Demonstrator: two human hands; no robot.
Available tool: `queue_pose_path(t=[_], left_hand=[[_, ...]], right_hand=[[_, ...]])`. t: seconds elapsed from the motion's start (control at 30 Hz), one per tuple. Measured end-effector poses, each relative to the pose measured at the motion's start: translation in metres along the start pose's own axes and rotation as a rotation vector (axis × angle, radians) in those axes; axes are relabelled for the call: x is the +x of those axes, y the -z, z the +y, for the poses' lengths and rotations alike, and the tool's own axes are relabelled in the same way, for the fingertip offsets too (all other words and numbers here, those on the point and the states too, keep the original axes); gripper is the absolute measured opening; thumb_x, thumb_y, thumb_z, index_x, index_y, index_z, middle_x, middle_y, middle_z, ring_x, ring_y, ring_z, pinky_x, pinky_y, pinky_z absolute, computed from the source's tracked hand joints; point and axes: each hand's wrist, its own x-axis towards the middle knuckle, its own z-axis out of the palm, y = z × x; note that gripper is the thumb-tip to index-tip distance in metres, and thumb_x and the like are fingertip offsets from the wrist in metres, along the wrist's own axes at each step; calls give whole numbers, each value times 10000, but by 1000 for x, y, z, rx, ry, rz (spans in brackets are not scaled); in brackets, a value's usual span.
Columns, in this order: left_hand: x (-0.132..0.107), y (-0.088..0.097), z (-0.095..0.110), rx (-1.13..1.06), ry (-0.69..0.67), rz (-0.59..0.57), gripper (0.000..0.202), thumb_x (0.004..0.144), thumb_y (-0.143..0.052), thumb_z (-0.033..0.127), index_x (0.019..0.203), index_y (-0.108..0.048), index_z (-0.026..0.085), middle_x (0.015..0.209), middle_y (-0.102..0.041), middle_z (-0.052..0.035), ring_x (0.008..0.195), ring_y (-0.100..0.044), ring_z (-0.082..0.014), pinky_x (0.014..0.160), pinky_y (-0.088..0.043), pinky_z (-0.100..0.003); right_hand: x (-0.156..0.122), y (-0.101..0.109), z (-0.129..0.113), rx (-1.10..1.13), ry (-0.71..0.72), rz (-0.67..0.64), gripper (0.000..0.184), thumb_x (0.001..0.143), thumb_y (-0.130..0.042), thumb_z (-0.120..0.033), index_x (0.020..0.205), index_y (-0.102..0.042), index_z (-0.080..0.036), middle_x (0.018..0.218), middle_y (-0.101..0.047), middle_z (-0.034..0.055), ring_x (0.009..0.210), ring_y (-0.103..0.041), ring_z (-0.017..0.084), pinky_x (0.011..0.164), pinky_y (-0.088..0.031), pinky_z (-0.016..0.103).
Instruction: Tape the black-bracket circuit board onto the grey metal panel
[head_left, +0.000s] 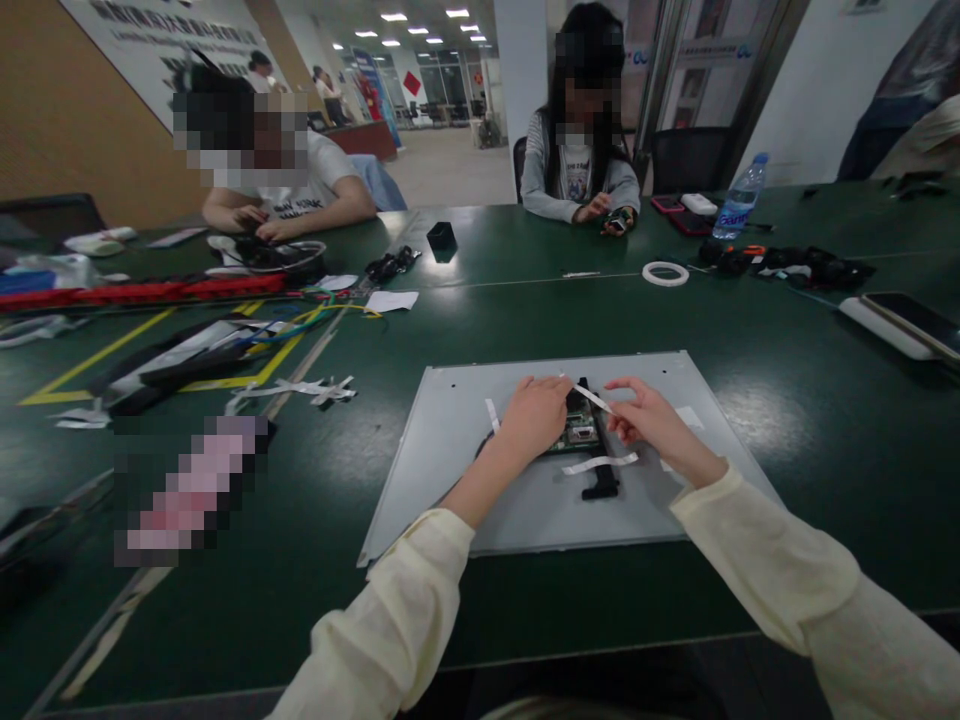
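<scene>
A green circuit board [583, 432] in a black bracket [602, 480] lies on a grey metal panel [442, 440] in front of me. A strip of white tape [592, 396] slants across the bracket's upper part. My left hand [531, 415] reaches over the board's left side, fingers closed at the strip's far end; its thumb is hidden. At the near end, my right hand [651, 425] pinches the strip between thumb and fingers. A second tape strip [600, 464] crosses the bracket lower down, and a short tape piece [492, 415] stands left of my left hand.
Loose tape strips [322, 390], a blurred-out pink phone-like object [199, 480] and cables [300, 325] lie left. A tape roll [665, 273], water bottle [742, 198] and small black box [442, 237] stand farther back. Two people sit opposite, hands on small parts.
</scene>
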Motion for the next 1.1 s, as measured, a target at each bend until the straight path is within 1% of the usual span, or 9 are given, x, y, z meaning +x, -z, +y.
queue_pose_path(t=[0.13, 0.23, 0.33, 0.5, 0.7, 0.87, 0.97, 1.1], left_hand=[[0, 1, 1, 11, -3, 6, 369, 879, -362, 92, 1203, -530, 149, 1214, -619, -119, 1148, -552, -223, 985, -368, -394], [0, 1, 1, 8, -8, 5, 367, 867, -379, 91, 1195, -533, 152, 1221, -616, -112, 1128, -563, -226, 972, -377, -394], [0, 0, 1, 10, -4, 7, 371, 867, -378, 88, 1199, -528, 154, 1220, -617, -109, 1123, -565, -221, 972, -374, -391], [0, -3, 0, 15, -5, 12, 369, 870, -376, 89, 1205, -519, 149, 1240, -605, -116, 1152, -549, -217, 982, -363, -391], [0, -5, -1, 4, -3, 24, 358, 872, -378, 93, 1192, -525, 157, 1234, -611, -107, 1163, -543, -218, 980, -361, -389], [0, -5, -1, 2, 1, 11, 352, 873, -387, 106, 1192, -528, 159, 1248, -603, -106, 1159, -545, -221, 980, -362, -386], [0, -6, -1, -3, 1, 13, 357, 873, -384, 104, 1196, -526, 159, 1254, -599, -106, 1162, -544, -223, 998, -347, -399], [0, -6, -1, -5, -3, 24, 361, 874, -379, 103, 1200, -524, 159, 1253, -600, -104, 1161, -544, -221, 999, -348, -401]], right_hand=[[-1, 1, 5, -304, 102, 33, 291, 776, -502, -248, 1058, -434, -213, 532, -558, -76, 398, -484, 99, 373, -330, 175], [-3, 0, 4, -492, 163, 61, 241, 798, -458, -227, 1039, -454, -209, 528, -555, -68, 423, -498, 109, 407, -324, 189], [-4, 0, 3, -623, 222, 62, 199, 810, -424, -190, 999, -483, -208, 532, -558, -59, 453, -502, 109, 462, -318, 199], [-4, 1, 2, -741, 246, 58, 164, 831, -430, -202, 979, -501, -206, 539, -557, -49, 485, -498, 123, 501, -296, 215], [-2, -1, 0, -895, 244, 46, 147, 855, -435, -204, 925, -565, -206, 569, -575, -19, 507, -497, 131, 524, -285, 229], [-2, 1, -3, -945, 230, 58, 161, 846, -495, -252, 900, -638, -200, 616, -622, 12, 542, -521, 139, 528, -276, 241], [-4, 3, -4, -951, 243, 53, 180, 840, -506, -279, 891, -663, -209, 577, -606, 2, 526, -515, 141, 529, -278, 245], [-4, 6, -5, -961, 275, 28, 192, 825, -509, -272, 901, -676, -213, 537, -583, -11, 510, -508, 136, 526, -277, 243]])
